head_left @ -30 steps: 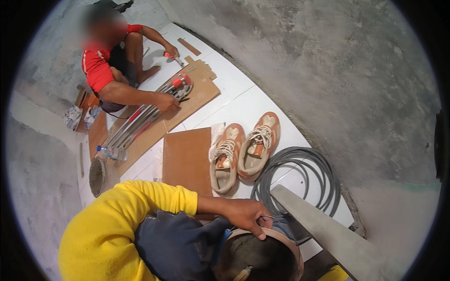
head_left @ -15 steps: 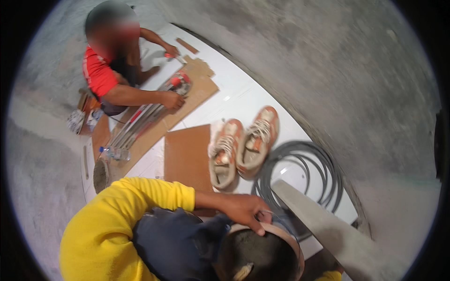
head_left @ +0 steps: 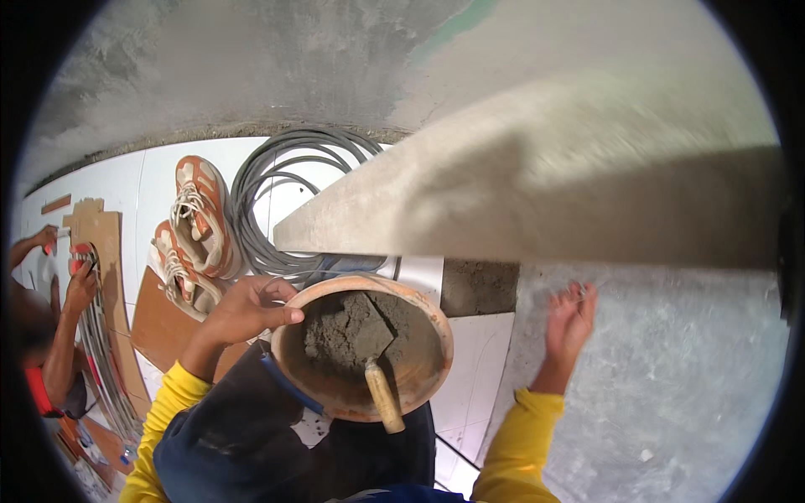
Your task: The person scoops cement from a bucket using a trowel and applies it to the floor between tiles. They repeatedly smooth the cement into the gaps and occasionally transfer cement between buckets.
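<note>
My left hand (head_left: 247,312) is closed on the left rim of a round orange-brown bucket (head_left: 446,335), thumb over the edge. Grey wet mortar (head_left: 331,331) lies inside it. A trowel (head_left: 383,392) rests in the mortar, its wooden handle leaning over the near rim. Away to the right, my right hand (head_left: 570,323) is raised before the grey wall surface, palm up. Its fingers are curled together at the tips; a small thin thing seems to be between them, too blurred to name. A wide pale slab edge (head_left: 503,210) juts in above the bucket.
A coil of grey cable (head_left: 251,201) and a pair of orange-and-white shoes (head_left: 201,214) lie on white tiles beyond my left hand. A brown tile (head_left: 159,314) is beneath the shoes. At far left a co-worker's hand (head_left: 80,289) is at a tile cutter (head_left: 105,360) on cardboard.
My view has swung to the right, so the co-worker and shoes sit further left. My right hand has come into view. The bucket's mortar and trowel show more fully; my left hand stays on the rim.
</note>
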### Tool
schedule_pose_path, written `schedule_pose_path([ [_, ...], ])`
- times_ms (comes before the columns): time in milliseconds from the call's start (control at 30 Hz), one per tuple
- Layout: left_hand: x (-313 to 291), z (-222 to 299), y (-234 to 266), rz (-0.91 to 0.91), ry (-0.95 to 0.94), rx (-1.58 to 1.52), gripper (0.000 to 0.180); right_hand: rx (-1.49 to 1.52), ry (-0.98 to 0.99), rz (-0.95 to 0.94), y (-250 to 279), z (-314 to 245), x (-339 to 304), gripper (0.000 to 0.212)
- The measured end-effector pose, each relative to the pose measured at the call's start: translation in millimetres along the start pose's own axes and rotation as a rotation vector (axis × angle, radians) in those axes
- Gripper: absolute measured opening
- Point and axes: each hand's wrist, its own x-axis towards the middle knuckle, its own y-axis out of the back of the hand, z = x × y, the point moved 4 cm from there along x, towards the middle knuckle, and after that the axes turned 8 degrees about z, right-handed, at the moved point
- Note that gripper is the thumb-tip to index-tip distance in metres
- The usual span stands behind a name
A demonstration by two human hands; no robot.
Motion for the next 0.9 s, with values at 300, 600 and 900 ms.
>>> schedule_pose_path([
  [300, -10.8, 7.3, 8.0, -0.021, 0.065, 0.09, 0.025, -1.603, -0.49, -0.356, 175.5, 50.2, -176.0, 0.035],
  [600, -19.9, 28.5, -7.1, -0.036, 0.109, 0.131, 0.028, -1.375, 0.311, -0.184, -6.0, 40.4, -265.0, 0.031],
  [900, -18.0, 38.7, -37.4, -0.082, -0.089, 0.167, 0.024, -1.79, 0.227, -0.813, -85.9, 126.5, -281.4, 0.03],
])
